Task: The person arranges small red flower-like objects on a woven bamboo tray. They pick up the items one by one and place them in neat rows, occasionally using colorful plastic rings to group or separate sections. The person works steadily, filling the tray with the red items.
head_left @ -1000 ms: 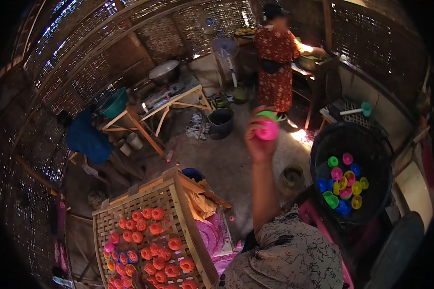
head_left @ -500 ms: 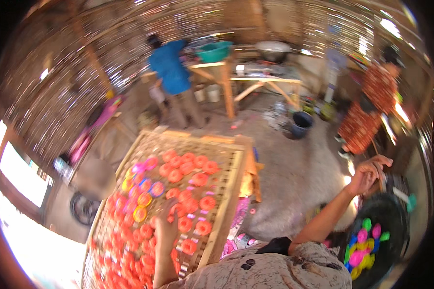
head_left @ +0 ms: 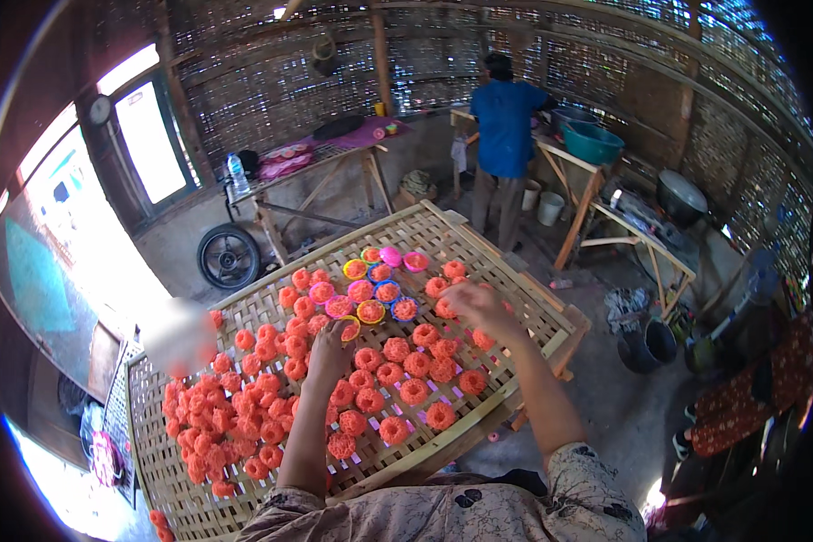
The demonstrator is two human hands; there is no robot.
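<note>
A slatted woven bamboo tray (head_left: pixel 515 384) spreads in front of me, covered with orange-red, ring-shaped noodle-like cakes (head_left: pixel 396 350). Toward its far middle sit several small coloured moulds (head_left: pixel 370 312), yellow, blue and pink, filled with the same orange-red strands. My left hand (head_left: pixel 331 354) is closed at the edge of a filled yellow mould (head_left: pixel 349 329), its fingertips against the rim. Above the right part of the tray, my right hand (head_left: pixel 481 312) hovers with its fingers loosely apart and nothing visible in them. Some cakes lie partly hidden beneath it.
At the back, a person in a blue shirt (head_left: pixel 504 126) stands by a bench with a green basin (head_left: pixel 592 142). A dark bucket (head_left: pixel 648 345) stands on the floor at right, near a person in patterned red clothing (head_left: pixel 759 397). A wheel (head_left: pixel 228 256) leans by the left bench.
The view has turned left, and the black basin of coloured moulds has left it. My right hand has come from beside that basin to over the tray. My left hand is now at a yellow mould.
</note>
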